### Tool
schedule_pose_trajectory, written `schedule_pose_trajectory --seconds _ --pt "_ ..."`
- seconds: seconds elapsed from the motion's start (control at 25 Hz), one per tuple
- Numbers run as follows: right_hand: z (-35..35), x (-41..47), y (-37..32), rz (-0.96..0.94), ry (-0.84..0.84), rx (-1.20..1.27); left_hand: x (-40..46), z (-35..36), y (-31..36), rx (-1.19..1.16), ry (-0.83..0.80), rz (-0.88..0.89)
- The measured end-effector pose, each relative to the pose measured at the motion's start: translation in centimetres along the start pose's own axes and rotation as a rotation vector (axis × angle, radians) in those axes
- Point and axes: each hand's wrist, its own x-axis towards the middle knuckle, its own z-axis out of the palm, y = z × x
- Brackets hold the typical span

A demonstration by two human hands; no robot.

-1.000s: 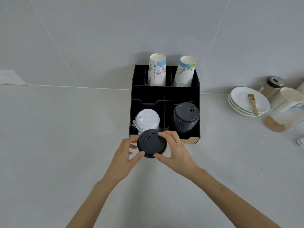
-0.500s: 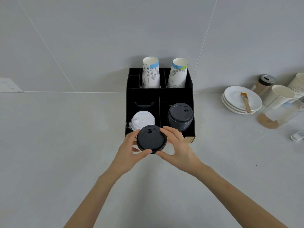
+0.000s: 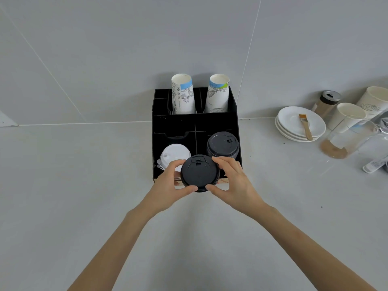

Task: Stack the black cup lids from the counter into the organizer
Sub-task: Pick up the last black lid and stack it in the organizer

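Holding a black lid at the organizer's front edge

Gripping one black cup lid (image 3: pixel 199 173) between both hands, I have it raised in front of the black organizer (image 3: pixel 195 122), over its front lip. My left hand (image 3: pixel 168 185) pinches the lid's left rim with thumb below and fingers curled above; my right hand (image 3: pixel 233 183) does the same on the right rim. Behind the lid, the organizer's front right compartment carries a stack of black lids (image 3: pixel 223 144), and the front left one carries white lids (image 3: pixel 175 153), partly hidden by my left fingers. Two printed paper cups (image 3: pixel 183 94) stand upright in the back row. Well off to the right on the counter (image 3: pixel 63 185) sit white saucers (image 3: pixel 294 124) with a small brush (image 3: pixel 305 127) lying on top.
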Motion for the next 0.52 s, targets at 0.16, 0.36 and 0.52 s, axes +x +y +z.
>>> schedule_pose_trajectory --seconds 0.16,0.36,0.52 --pt "-0.9 0.3 0.8 0.049 0.059 0.022 1.4 0.3 1.4 0.061 -0.022 0.029" --pt "-1.8 1.1 1.7 0.106 0.164 0.053 4.1 0.7 2.4 0.164 -0.017 0.132" --pt "-2.6 2.1 2.5 0.121 0.216 0.049 6.4 1.1 3.2 0.194 -0.069 0.208"
